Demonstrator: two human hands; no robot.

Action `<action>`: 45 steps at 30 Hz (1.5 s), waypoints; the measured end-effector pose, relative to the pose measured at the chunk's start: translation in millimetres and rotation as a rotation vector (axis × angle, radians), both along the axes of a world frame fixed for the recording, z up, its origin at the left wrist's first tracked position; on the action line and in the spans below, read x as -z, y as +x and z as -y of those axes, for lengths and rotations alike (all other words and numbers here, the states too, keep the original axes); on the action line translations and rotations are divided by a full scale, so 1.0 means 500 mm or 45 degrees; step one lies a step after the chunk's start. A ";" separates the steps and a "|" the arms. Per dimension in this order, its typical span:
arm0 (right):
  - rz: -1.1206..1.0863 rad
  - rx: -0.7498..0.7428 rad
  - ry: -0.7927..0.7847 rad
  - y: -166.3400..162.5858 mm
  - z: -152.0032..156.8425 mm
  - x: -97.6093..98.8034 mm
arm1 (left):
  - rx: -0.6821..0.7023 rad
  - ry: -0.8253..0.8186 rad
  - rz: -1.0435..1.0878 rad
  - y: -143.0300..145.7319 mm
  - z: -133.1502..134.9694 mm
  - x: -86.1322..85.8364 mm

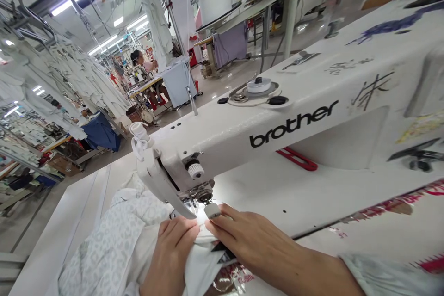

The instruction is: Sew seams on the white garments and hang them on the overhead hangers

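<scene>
Head view: one white fabric piece [203, 259] is pinched at the needle area of one sewing machine [294, 115]. The left hand [173, 249] is closed on the fabric's near edge, fingers curled over it, knuckles up. The right hand [249, 240] is laid flat on the same fabric, fingers together and pressed down, fingertips just beside the presser foot [204, 199]. The two hands are touching or nearly touching at the thumbs; exact contact cannot be told.

The fabric lies under both hands, directly below the machine head, and runs toward the camera. A second textile, one patterned pale cloth [107, 249], is bunched to the left of the left hand, touching the white piece. Both rest on the white surface [298, 199].

One red strip [298, 159] is seen on the surface behind the machine arm. One bobbin winder [258, 85] sits on top of the arm.

One other person [140, 60] is seated at a far station, well apart. Rows of hanging white garments [83, 74] are seen left.
</scene>
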State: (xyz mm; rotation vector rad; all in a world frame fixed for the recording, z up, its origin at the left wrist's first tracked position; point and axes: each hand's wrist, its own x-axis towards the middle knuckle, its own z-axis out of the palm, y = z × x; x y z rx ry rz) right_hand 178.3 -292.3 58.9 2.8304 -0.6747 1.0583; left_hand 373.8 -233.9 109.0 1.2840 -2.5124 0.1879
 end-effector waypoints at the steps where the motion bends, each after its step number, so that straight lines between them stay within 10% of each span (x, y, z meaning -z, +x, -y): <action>1: -0.007 0.003 -0.003 0.000 0.001 -0.001 | -0.023 0.041 -0.017 0.000 0.000 0.002; 17: 0.000 0.071 -0.048 0.022 0.049 0.002 | -0.318 0.230 -0.178 -0.016 0.031 -0.019; 45: -0.022 0.004 0.150 0.008 0.047 -0.013 | -0.176 0.169 -0.330 -0.004 0.030 -0.007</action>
